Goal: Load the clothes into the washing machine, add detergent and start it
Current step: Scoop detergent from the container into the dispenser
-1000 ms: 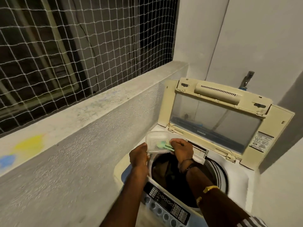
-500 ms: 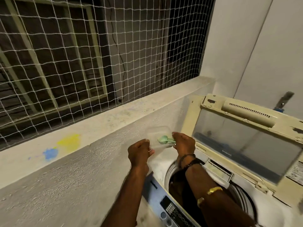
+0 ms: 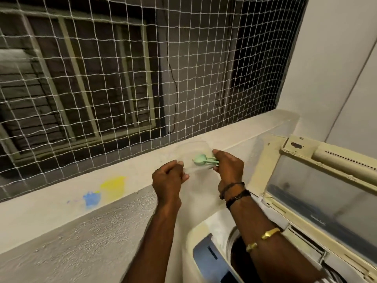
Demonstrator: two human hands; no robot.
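Box (image 3: 193,158) of clear plastic hangs in the air over the ledge (image 3: 130,180), to the left of the washer (image 3: 206,231) and well apart from its drum (image 3: 237,254). The left hand (image 3: 168,178) pinches the box's left edge with curled fingers. The right hand (image 3: 228,168) is curled round the handle of the green scoop (image 3: 202,160), whose bowl lies inside the box. Whether this hand also holds the box's right edge, I cannot tell. The box is blurred and very clear, so I cannot say how much detergent is in it.

The step seems to be handling the detergent, either taking a dose or putting the box away on the ledge. To do it well, keep the box level, because only a pinch on one edge supports it. If a dose is wanted, fill the scoop fully inside the box and carry it low over the drum. If the box goes down, place it flat on the ledge, not near the net (image 3: 122,78). The lid (image 3: 318,193) stands open. The drum is dark; clothes inside cannot be made out.
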